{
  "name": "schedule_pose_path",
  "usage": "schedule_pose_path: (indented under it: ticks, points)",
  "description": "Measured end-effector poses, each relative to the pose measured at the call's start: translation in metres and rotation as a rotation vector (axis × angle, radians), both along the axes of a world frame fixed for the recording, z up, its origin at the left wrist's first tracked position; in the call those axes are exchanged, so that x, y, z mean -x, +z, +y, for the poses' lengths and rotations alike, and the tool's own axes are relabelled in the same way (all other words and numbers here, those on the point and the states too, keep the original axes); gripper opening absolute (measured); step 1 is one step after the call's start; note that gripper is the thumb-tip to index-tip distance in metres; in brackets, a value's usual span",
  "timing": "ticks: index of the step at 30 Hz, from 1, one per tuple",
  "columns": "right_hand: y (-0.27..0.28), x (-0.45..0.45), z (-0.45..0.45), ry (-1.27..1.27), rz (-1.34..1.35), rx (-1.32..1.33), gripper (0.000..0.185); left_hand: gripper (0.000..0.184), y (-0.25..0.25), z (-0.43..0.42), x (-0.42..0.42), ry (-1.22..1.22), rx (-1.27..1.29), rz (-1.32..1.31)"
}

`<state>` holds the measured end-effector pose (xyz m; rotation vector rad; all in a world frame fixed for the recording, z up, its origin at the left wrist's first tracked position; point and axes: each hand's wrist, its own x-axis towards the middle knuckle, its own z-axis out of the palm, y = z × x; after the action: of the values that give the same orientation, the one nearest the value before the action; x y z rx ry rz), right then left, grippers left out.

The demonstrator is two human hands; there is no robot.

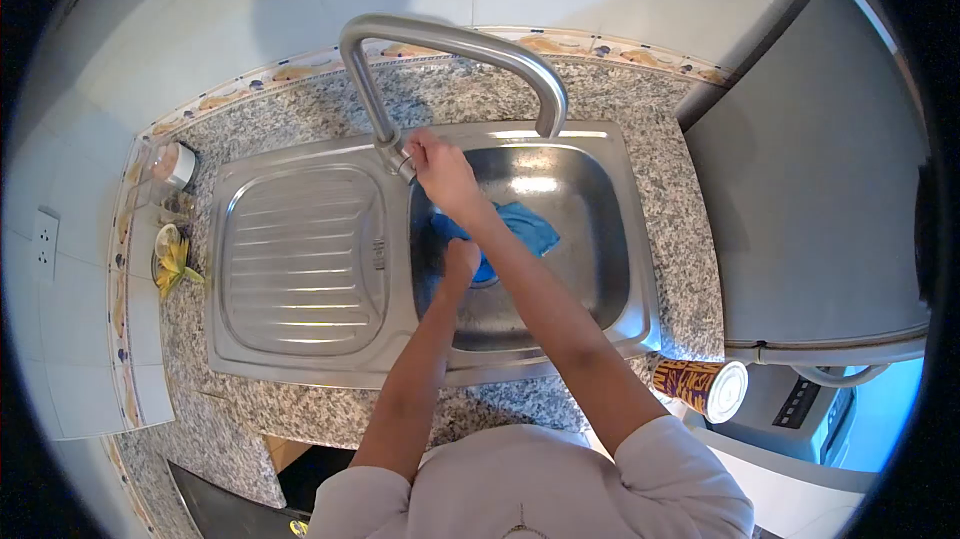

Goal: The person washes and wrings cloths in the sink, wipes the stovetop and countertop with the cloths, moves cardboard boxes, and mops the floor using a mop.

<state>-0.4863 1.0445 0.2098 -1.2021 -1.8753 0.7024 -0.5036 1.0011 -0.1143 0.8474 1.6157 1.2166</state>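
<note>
My right hand [440, 174] is closed around the lever [404, 165] at the base of the steel faucet [455, 36]. Lower down, inside the sink basin [590, 279], my left hand [462, 257] is closed on a blue cloth [528, 227]. The cloth lies bunched toward the basin's left side and partly spreads out behind my right forearm. Some of my left fingers are hidden by the cloth. Above the basin's back edge hangs the faucet spout [551, 117]; I cannot make out water coming from it.
A ribbed steel drainboard [305, 259] adjoins the basin on the left. Along the left wall stand a glass jar [178, 165] and a yellow flower [174, 267]. A patterned can [690, 384] sits at the front right corner, near a large grey appliance [810, 189].
</note>
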Motion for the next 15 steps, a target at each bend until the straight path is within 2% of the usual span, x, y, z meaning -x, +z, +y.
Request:
schedule_pose_path:
  ticks: [3, 4, 6, 7, 10, 13, 15]
  points:
    - [-0.005, -0.002, -0.001, 0.006, 0.016, -0.018, 0.013, 0.054, 0.193, -0.029, -0.015, -0.202, 0.422, 0.387]
    - [-0.006, -0.003, -0.002, 0.010, 0.032, -0.031, 0.012, 0.054, 0.186, -0.030, -0.015, -0.201, 0.424, 0.387]
    - [-0.006, -0.003, -0.004, 0.010, 0.056, -0.056, 0.011, 0.055, 0.160, -0.031, -0.017, -0.149, -0.324, 0.486]
    - [-0.007, -0.003, -0.005, 0.008, 0.082, -0.082, 0.011, 0.054, 0.160, -0.027, -0.019, -0.169, -0.441, 0.481]
    - [-0.002, -0.005, -0.006, 0.012, 0.056, -0.055, 0.013, 0.052, 0.164, -0.009, -0.029, -0.230, -0.289, 0.240]
    - [0.008, -0.027, -0.018, 0.063, -0.075, 0.094, 0.021, 0.049, 0.176, 0.003, -0.032, -0.177, -0.087, -0.289]
    - [0.001, -0.061, -0.028, 0.000, 0.012, -0.056, 0.031, 0.047, 0.181, 0.010, -0.030, -0.139, 0.004, -0.618]
